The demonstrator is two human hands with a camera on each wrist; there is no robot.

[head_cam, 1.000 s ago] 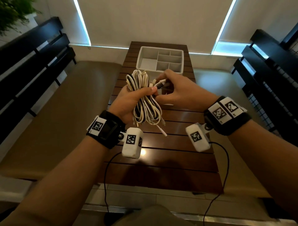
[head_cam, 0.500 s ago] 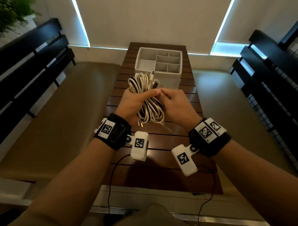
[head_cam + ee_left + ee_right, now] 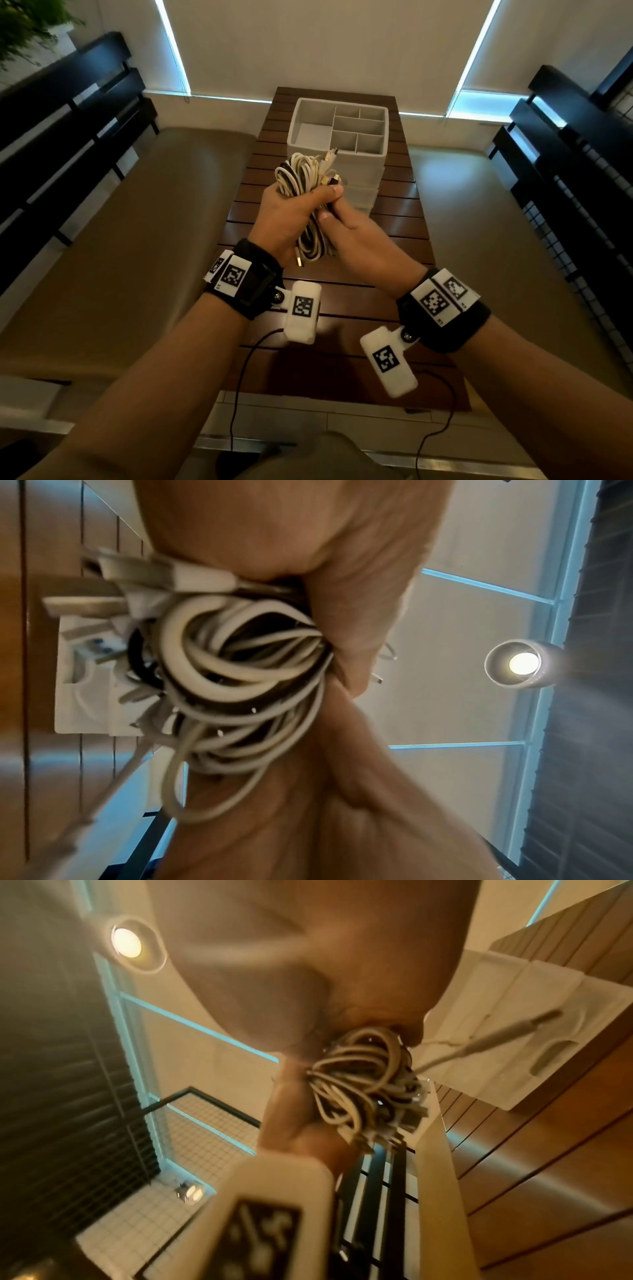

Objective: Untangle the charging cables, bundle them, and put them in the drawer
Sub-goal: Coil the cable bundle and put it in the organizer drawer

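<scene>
Cables bundled in both your hands

Head view: your left hand [image 3: 291,216] grips the coiled cables [image 3: 305,178] around their middle, above the slatted table [image 3: 394,212], just short of the white drawer unit [image 3: 339,137]. Your right hand [image 3: 356,233] pinches strands beside it.

Left wrist: fingers wrap the loops [image 3: 240,685].

Right wrist: your fingers close on the bundle [image 3: 363,1085].
</scene>
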